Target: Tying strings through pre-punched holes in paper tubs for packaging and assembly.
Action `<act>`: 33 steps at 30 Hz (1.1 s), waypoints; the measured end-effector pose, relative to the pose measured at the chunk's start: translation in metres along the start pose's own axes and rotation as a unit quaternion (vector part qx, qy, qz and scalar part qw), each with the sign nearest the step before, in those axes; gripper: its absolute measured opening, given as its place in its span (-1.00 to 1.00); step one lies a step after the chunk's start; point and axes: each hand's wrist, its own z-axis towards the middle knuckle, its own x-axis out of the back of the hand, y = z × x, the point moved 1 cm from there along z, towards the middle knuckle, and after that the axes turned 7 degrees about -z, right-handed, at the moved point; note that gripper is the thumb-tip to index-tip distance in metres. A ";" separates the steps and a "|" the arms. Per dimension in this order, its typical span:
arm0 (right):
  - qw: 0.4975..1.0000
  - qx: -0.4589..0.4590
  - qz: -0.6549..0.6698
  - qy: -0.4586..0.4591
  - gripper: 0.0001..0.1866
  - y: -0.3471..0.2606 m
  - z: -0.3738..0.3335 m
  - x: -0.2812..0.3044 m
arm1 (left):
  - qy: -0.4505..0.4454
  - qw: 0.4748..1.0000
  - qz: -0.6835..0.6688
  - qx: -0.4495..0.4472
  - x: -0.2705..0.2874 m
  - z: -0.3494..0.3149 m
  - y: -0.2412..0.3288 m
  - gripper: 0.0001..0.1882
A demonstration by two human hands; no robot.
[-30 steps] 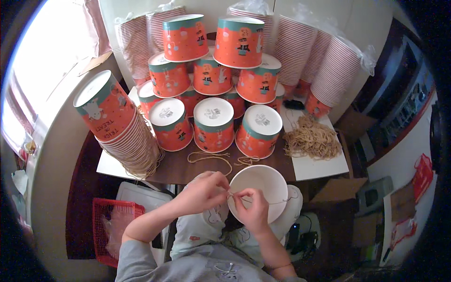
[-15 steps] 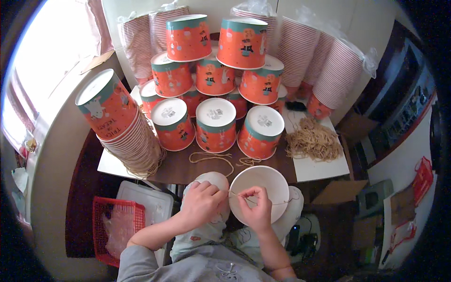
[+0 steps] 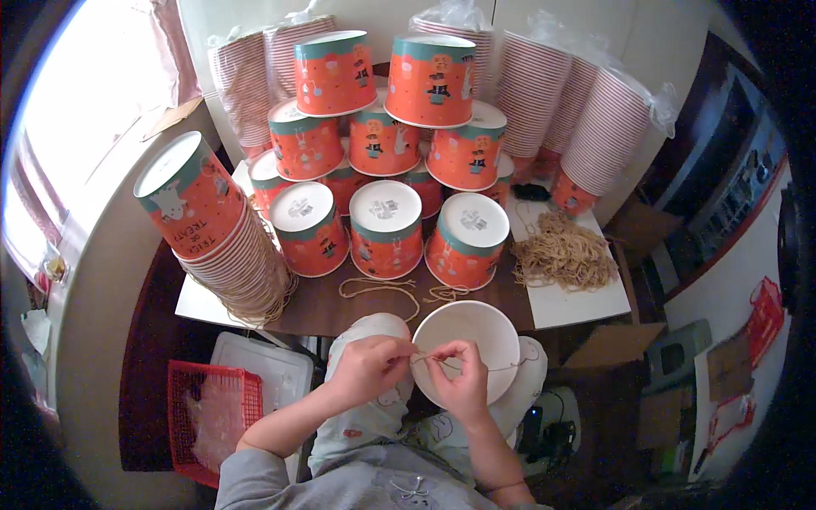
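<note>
A white-lined paper bucket rests between my knees, its mouth facing up at me. Over its left rim, my left hand pinches a thin tan cord at the bucket's edge. Close beside it, my right hand also has the cord between thumb and fingertips. One end of that cord trails right across the bucket's mouth and past the rim. The fingertips of both hands almost meet. Exactly how the cord passes through the bucket's side is too small to make out.
Orange and green buckets stand upside down in tiers on the brown table. A nested stack with cords leans at the left. Loose cord lies heaped on a white board at right. Wrapped bucket stacks line the back; a red basket sits lower left.
My left hand has moved slightly right and its fingers have closed in on the cord by my right fingertips. The view has shifted a little.
</note>
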 end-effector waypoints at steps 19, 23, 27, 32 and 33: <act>0.999 0.010 -0.039 0.004 -0.74 -0.003 0.000 0.001 | -0.022 0.988 -0.083 0.127 -0.002 0.002 0.008 -0.87; 0.996 0.032 -0.082 0.004 -0.77 -0.008 0.001 0.002 | -0.036 0.944 -0.254 0.206 -0.003 -0.001 -0.001 -0.91; 0.996 0.050 -0.073 0.000 -0.79 -0.005 -0.001 0.004 | -0.068 0.862 -0.427 0.263 -0.001 0.002 -0.007 -0.88; 0.999 0.018 -0.037 -0.025 -0.79 -0.012 -0.002 0.005 | -0.066 0.809 -0.505 0.293 -0.002 0.000 -0.011 -0.86; 0.999 0.017 -0.039 -0.025 -0.79 -0.012 -0.003 0.006 | -0.065 0.806 -0.508 0.295 -0.003 0.000 -0.011 -0.86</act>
